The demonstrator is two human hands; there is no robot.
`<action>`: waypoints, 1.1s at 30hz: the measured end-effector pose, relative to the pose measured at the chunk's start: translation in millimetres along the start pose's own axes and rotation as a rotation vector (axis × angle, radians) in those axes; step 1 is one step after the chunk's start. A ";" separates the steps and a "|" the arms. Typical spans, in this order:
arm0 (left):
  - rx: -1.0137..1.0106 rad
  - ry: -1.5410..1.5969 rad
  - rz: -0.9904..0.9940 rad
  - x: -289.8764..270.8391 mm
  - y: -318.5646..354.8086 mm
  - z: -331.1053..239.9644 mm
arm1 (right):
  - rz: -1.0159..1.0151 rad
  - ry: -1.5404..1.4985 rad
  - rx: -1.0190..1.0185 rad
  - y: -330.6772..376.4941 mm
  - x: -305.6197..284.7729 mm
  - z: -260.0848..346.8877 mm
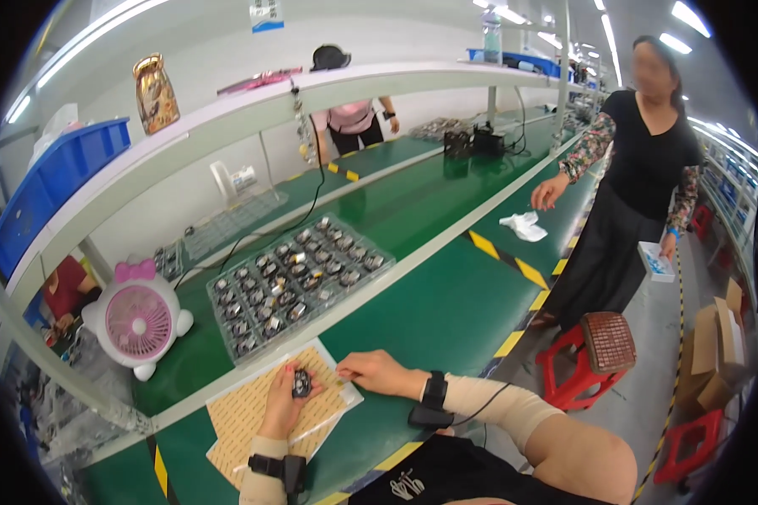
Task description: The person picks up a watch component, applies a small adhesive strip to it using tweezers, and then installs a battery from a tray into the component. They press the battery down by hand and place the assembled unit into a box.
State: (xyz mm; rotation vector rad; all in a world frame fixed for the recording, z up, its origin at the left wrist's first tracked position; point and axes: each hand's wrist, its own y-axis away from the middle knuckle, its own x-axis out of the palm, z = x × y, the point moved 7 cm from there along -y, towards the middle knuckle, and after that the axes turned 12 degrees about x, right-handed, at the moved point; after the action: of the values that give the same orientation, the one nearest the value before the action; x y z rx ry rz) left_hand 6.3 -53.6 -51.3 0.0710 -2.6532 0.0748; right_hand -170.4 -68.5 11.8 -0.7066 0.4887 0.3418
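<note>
My left hand [285, 402] is closed around a small round black part with metal details [301, 384], held above tan printed sheets [242, 408] on the bench. My right hand [377, 372] is just to the right, its fingertips pinched together over the sheets' right edge. Whatever they hold, if anything, is too small to make out. Beyond the hands lies a clear plastic tray [328, 302] with rows of similar small round parts in its pockets.
A white and pink fan [139, 324] stands left of the tray. A shelf [227, 126] spans the bench, carrying a blue bin [55, 189] and a gold vase [155, 97]. At right, a person [648, 160] reaches toward a white cloth [524, 225], near a red stool [568, 370].
</note>
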 end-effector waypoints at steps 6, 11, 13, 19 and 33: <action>-0.007 -0.009 -0.025 0.6 1.2 -1.8 | -0.021 -0.007 0.006 -2.4 -1.2 -2.9; -0.009 0.007 -0.018 -3.4 -4.4 2.2 | -0.010 0.018 0.010 -11.8 -7.8 -8.1; -0.010 0.014 -0.012 -0.9 -7.5 -0.4 | -0.053 -0.049 0.016 -23.4 -19.0 -23.2; -0.050 0.007 -0.034 0.6 -5.4 -7.4 | -0.084 -0.049 0.412 -63.8 -48.5 -105.1; -0.072 0.065 -0.031 2.2 1.2 -8.4 | -0.065 0.271 0.517 -60.3 -49.6 -137.1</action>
State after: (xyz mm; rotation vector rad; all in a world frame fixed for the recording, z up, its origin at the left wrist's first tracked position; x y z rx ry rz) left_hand 8.2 -51.9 -42.9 0.0841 -2.5867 -0.0278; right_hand -226.7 -212.5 -19.7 -0.2630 0.7744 0.0483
